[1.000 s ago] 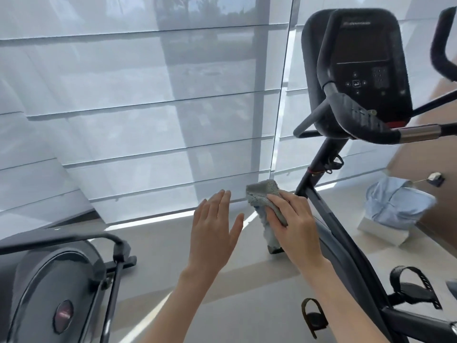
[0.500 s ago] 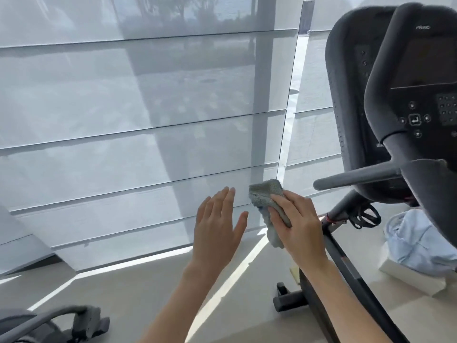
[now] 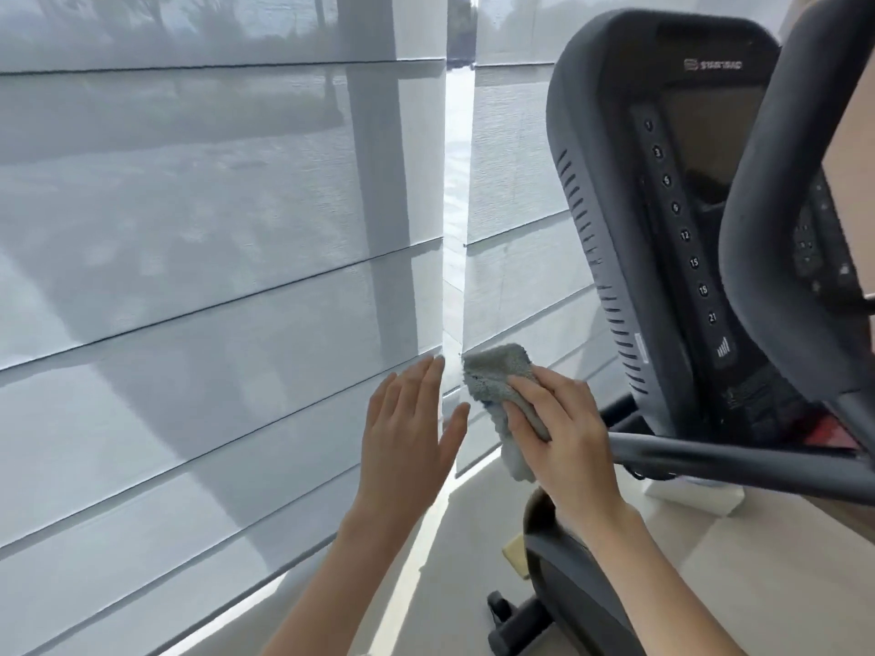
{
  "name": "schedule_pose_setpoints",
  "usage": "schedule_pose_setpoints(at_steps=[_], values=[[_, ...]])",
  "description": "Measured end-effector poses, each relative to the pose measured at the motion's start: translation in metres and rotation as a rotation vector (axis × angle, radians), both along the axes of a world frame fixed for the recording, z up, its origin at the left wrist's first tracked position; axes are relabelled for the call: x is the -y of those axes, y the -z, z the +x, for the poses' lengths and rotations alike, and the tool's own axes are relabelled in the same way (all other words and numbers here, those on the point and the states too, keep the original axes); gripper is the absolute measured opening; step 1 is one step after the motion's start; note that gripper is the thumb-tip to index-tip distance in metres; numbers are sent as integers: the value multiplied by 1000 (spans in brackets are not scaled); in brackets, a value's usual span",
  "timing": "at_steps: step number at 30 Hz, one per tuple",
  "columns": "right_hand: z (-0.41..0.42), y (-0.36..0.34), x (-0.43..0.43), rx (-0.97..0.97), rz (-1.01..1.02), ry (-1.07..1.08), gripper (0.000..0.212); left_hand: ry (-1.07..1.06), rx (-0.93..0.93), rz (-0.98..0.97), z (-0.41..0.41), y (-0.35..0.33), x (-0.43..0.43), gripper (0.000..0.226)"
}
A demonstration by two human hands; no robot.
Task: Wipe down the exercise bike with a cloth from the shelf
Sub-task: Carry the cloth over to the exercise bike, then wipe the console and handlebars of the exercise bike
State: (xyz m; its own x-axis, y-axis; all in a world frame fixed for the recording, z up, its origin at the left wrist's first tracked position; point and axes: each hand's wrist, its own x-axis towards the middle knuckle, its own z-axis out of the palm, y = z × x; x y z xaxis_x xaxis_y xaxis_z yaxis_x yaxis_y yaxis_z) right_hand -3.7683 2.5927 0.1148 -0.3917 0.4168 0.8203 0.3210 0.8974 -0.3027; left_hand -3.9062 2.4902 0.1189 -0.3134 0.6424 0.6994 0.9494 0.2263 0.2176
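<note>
The right hand [image 3: 563, 433] pinches the bunched grey cloth [image 3: 502, 395] under its fingers, probably ready to wipe, just left of the exercise bike's console [image 3: 663, 229]. The left hand [image 3: 407, 433] hovers flat, fingers spread and empty, before the window blinds [image 3: 189, 277].
</note>
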Motion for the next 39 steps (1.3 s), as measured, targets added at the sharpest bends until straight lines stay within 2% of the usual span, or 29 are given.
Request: schedule_pose_setpoints(at_steps=[12,18,23,29,33,36,39], values=[[-62,-37,-31,-82,88,570,27,617,-59,87,-99,-43,-126,52],[-57,-60,-14,-94,157,843,25,902,-89,165,-93,-57,-162,51],[-34,-100,5,-57,344,1023,23,1099,-155,274,-69,-90,-179,54],[1,-185,15,-30,620,1159,20,1136,-264,371,-34,-122,-197,51],[14,-236,0,16,729,1162,18,1094,-317,406,-17,-134,-212,51],[21,-262,-20,69,746,1147,19,1048,-328,416,-12,-137,-221,52],[22,-262,-43,200,614,1180,23,1003,-338,425,-12,-135,-228,51]])
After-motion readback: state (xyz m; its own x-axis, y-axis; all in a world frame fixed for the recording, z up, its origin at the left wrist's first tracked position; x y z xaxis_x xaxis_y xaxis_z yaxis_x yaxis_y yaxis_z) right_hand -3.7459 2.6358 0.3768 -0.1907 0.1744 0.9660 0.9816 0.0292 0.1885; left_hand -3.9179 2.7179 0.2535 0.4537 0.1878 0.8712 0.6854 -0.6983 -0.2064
